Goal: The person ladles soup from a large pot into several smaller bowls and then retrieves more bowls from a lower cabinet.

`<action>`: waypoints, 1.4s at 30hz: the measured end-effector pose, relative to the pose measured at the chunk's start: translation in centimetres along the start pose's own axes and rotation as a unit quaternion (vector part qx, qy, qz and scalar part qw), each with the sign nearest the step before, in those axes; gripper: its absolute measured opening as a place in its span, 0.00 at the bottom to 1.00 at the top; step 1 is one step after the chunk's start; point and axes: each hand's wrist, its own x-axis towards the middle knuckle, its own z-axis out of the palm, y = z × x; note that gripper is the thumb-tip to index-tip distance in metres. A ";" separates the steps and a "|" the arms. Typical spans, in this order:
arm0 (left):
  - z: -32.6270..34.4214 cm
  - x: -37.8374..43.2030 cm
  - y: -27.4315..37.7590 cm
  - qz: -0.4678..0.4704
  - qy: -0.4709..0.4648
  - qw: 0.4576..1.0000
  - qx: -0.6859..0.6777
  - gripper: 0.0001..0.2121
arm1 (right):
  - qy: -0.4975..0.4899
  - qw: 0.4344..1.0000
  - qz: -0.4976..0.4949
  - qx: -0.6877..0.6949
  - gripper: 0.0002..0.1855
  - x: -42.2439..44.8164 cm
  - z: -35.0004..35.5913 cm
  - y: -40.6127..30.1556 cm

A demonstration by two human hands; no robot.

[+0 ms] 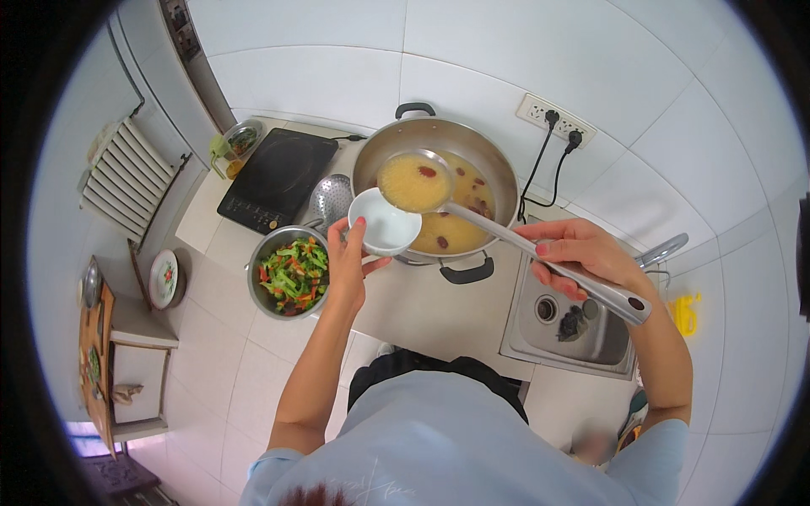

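Note:
My left hand [350, 259] holds a white bowl [395, 231] by its side, close to the near rim of a large steel pot [436, 129]. No food shows inside the bowl. My right hand [573, 253] grips the handle of a metal ladle [481, 222]. The ladle's head is full of yellow porridge [411, 180] with a red date [427, 171] on top, and it hangs over the pot, overlapping the bowl's far rim from this view. More porridge with several red dates lies in the pot, which has black side handles.
A pot of broccoli and carrot [292, 272] stands left of my left hand. Behind it are a perforated skimmer [331, 197] and a black induction cooker [285, 171]. To the right is a steel sink [588, 348] with a tap [664, 250]. Black cords [538, 171] run from a wall socket [528, 107].

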 end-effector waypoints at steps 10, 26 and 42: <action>0.7 1.3 -0.7 0.008 -0.013 1.000 0.003 0.21 | -0.002 0.996 -0.003 -0.090 0.25 0.3 2.6 1.4; 0.3 1.1 -0.3 0.026 0.003 1.000 -0.014 0.20 | 0.207 0.816 -0.222 -0.492 0.23 0.2 2.9 7.1; -2.7 0.1 0.3 0.055 0.015 0.998 -0.011 0.19 | 0.180 0.931 0.029 -0.315 0.20 8.5 -3.6 8.2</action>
